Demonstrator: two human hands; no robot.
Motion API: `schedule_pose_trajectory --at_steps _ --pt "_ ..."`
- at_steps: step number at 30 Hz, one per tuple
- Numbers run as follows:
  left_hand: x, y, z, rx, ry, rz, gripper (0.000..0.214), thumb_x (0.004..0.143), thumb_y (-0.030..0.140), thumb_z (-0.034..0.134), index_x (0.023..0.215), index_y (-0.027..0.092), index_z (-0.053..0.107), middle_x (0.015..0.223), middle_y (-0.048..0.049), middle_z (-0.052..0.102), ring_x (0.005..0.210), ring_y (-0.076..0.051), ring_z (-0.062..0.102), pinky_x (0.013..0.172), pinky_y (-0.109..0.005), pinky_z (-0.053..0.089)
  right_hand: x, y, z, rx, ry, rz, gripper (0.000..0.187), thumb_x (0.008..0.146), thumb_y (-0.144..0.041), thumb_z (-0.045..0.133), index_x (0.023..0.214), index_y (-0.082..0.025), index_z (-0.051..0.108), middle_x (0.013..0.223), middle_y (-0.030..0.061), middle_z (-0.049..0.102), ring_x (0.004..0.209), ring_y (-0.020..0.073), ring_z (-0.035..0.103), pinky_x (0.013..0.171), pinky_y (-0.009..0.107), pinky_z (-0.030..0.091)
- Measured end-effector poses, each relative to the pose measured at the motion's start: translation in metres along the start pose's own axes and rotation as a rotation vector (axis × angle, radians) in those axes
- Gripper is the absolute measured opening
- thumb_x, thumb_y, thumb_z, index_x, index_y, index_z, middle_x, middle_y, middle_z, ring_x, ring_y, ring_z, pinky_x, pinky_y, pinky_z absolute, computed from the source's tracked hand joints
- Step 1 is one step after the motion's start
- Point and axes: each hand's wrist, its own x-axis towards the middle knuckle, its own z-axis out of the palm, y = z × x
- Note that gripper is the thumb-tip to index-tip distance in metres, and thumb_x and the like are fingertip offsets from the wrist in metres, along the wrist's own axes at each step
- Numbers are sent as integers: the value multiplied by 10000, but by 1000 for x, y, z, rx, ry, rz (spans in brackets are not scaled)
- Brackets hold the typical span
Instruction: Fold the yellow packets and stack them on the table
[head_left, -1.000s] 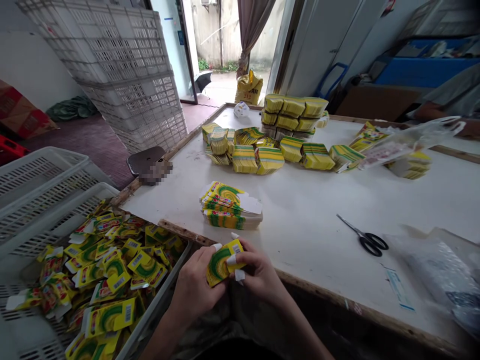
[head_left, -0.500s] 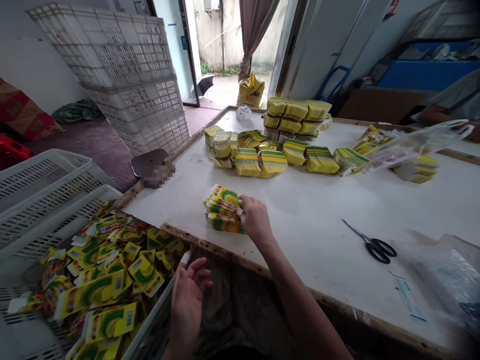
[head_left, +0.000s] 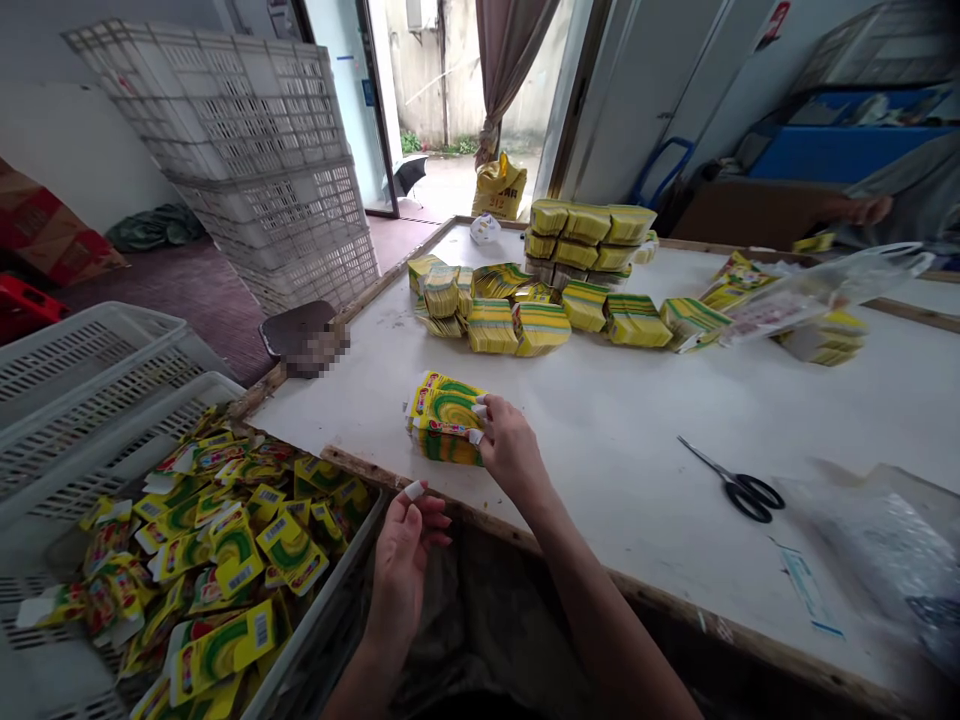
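On the white table, a stack of flat yellow-green printed cartons [head_left: 442, 412] lies near the front edge. My right hand [head_left: 511, 440] grips its right end, with the thumb at the side and fingers on top; white tape wraps some fingertips. My left hand [head_left: 405, 545] is held just off the table edge, palm partly up, fingers loosely bent and apart, holding nothing; one finger is taped white. Below it to the left, a white plastic crate [head_left: 319, 615] holds many loose cartons [head_left: 221, 645] of the same print.
Bundled cartons [head_left: 491, 325] form a row farther back, with a taller stack [head_left: 589, 225] behind. Black-handled scissors [head_left: 752, 497] and clear plastic [head_left: 885, 545] lie at right. Tall white crates [head_left: 255, 150] stand at left. Another person's hand [head_left: 870, 210] shows at far right.
My left hand has moved right and up, closer to the table edge. The cartons under my right hand look more evenly lined up on top. A long carton in the crate has shifted out of its place.
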Motion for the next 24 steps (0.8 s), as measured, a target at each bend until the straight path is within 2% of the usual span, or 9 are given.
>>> schedule_pose_trajectory --at_steps 4,8,11,13,15,18,20,21,24 --pt "1 -2 -1 26 31 -24 398 808 448 685 1088 174 619 885 -40 681 732 -142 612 611 -231 503 -1 -3 -1 1 -31 -2 379 750 -6 541 1094 -163 531 1018 122 634 930 268 550 851 391 442" --pt "2 -5 -1 34 51 -32 375 788 435 711 1048 175 639 851 -32 686 709 -135 609 605 -222 498 3 -4 -2 51 -29 39 384 729 -6 535 1071 -179 509 963 97 608 905 263 542 840 407 444" --pt "4 -6 1 15 60 -12 352 800 436 698 1037 180 649 839 -30 683 705 -136 612 605 -223 501 3 -4 -7 137 -32 66 411 718 -5 519 1080 -192 464 892 46 585 805 218 561 765 361 468" --pt "6 -5 4 -43 52 44 416 779 496 699 1062 195 650 908 -42 685 775 -159 631 641 -245 524 -5 -9 -12 206 -56 47 431 722 -18 527 1100 -205 437 854 8 573 738 177 569 709 303 480" --pt "7 0 10 -135 49 127 535 705 604 710 1069 216 656 1009 -59 680 909 -206 638 733 -293 548 -22 -19 -15 360 -119 20 451 729 -37 548 1121 -224 426 833 -17 563 706 148 568 667 256 478" --pt "5 13 23 -266 86 216 617 672 698 662 1079 234 653 1061 -75 665 1020 -262 615 835 -356 544 -59 -40 -12 820 -295 75 430 736 -79 600 1103 -243 447 848 -21 556 710 135 551 638 235 462" --pt "3 21 30 -328 102 254 638 678 727 620 1041 205 653 950 -73 654 912 -252 625 769 -350 557 -84 -54 -6 1112 -426 214 439 720 -138 683 1082 -241 457 876 -21 558 714 125 540 632 229 447" --pt "3 24 32 -346 105 273 639 659 738 623 985 190 654 867 -57 633 822 -225 617 710 -327 558 -94 -59 -3 1191 -455 265 469 693 -155 729 1076 -236 470 873 -25 557 729 125 533 644 228 437" --pt "3 25 33 -290 124 290 635 581 770 665 822 185 624 664 17 513 604 -136 522 594 -253 520 -110 -66 4 1225 -446 357 550 618 -169 818 1070 -223 509 845 -34 551 759 131 513 642 218 404"
